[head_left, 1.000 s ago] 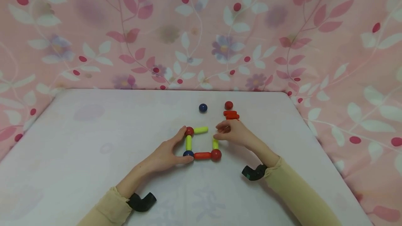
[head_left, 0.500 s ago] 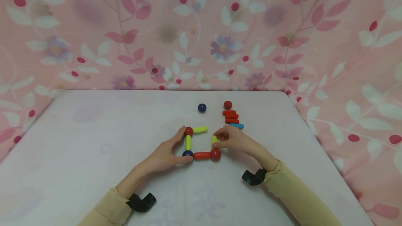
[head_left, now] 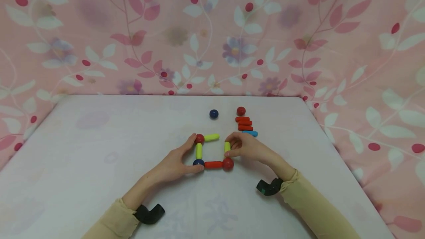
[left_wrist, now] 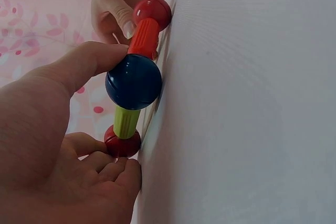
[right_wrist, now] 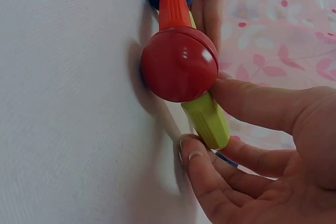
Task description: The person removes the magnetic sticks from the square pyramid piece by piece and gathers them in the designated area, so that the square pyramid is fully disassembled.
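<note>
A toy frame of balls and short rods lies on the table, its far side partly unjoined. My left hand [head_left: 174, 163] holds its left side, thumb on the dark blue ball [left_wrist: 134, 82] and fingers at the far red ball [left_wrist: 122, 141]. Between these balls runs a yellow-green rod [head_left: 199, 151]. A red rod [head_left: 214, 164] joins the blue ball to the near right red ball [right_wrist: 179, 65]. From that ball a second yellow-green rod [right_wrist: 208, 121] points away, pinched by my right hand [head_left: 247, 146]. A third yellow-green rod [head_left: 211, 137] sticks out rightward from the far red ball.
Beyond the right hand lie several red rods [head_left: 245, 123] in a stack-like row and a light blue rod [head_left: 250, 133], partly behind the hand. A loose red ball [head_left: 241, 111] and a loose dark blue ball [head_left: 214, 114] sit farther back. Floral cloth [head_left: 206, 47] hangs behind the table.
My right hand has come slightly nearer, its thumb lower along the right yellow-green rod, and the light blue rod behind it now shows. My left hand keeps its place.
</note>
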`<state>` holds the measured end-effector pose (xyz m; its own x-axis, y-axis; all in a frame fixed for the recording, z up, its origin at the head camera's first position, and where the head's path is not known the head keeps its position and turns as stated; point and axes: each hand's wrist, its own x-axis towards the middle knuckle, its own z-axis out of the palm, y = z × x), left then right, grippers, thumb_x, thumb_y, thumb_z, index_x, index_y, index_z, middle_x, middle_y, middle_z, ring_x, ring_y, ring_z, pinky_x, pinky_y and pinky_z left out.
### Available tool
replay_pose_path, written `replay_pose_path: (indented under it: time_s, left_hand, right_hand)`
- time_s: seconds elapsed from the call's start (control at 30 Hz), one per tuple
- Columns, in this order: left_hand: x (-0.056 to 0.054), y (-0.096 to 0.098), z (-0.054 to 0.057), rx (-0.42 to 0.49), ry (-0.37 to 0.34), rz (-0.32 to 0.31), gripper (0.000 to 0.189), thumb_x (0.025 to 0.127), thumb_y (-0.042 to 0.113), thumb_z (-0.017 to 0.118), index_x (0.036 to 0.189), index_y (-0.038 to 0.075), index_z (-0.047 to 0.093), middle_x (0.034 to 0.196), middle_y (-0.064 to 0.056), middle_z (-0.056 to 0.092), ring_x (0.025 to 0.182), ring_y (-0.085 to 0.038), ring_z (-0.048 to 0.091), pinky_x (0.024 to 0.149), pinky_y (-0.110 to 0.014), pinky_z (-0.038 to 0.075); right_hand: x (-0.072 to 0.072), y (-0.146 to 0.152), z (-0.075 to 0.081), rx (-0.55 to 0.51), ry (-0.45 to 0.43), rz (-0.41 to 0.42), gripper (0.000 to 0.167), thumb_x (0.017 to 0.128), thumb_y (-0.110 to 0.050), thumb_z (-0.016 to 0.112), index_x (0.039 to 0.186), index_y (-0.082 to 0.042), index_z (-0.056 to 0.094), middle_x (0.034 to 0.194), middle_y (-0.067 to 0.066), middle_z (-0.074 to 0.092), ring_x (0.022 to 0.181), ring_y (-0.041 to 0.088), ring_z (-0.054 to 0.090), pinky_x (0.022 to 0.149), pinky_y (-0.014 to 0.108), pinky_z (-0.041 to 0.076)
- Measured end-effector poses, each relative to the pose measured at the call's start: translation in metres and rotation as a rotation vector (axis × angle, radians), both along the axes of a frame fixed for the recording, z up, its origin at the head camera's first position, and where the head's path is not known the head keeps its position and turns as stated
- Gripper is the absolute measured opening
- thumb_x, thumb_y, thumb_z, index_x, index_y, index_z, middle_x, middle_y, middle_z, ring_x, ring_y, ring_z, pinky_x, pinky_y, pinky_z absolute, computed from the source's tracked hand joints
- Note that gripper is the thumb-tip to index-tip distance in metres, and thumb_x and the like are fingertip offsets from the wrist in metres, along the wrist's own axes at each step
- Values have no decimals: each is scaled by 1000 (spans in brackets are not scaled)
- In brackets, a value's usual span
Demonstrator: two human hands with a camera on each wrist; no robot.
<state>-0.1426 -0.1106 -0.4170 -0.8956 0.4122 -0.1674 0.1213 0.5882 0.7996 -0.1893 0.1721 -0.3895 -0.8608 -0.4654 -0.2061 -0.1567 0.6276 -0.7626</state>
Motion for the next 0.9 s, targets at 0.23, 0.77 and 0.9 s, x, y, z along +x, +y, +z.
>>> replay_pose_path:
  time_s: [0.23,0.77,0.9]
  left_hand:
    - [0,1,0,-10,2,1,101,84,50,76,161,32,14,167,5,19,154,-25,18,117,-59,30]
    - [-1,2,-1,7,-1,-6,101,84,48,76,161,31,13,167,5,18,154,-25,17,118,-58,29]
    - [0,1,0,0,-3,2,101,84,48,77,161,31,14,167,4,19,154,-25,17,117,-58,29]
  right_hand:
    - [0,0,1,4,-22,20,48,84,-28,82,124,-10,66,89,4,61,83,18,59,74,30,50]
    - [-1,8,-2,-95,-159,-72,45,85,-27,81,116,-7,56,79,3,69,76,19,64,76,31,48]
    - [3,10,-4,-158,-202,-98,46,86,-24,80,116,-5,52,83,6,73,78,21,68,81,32,48]
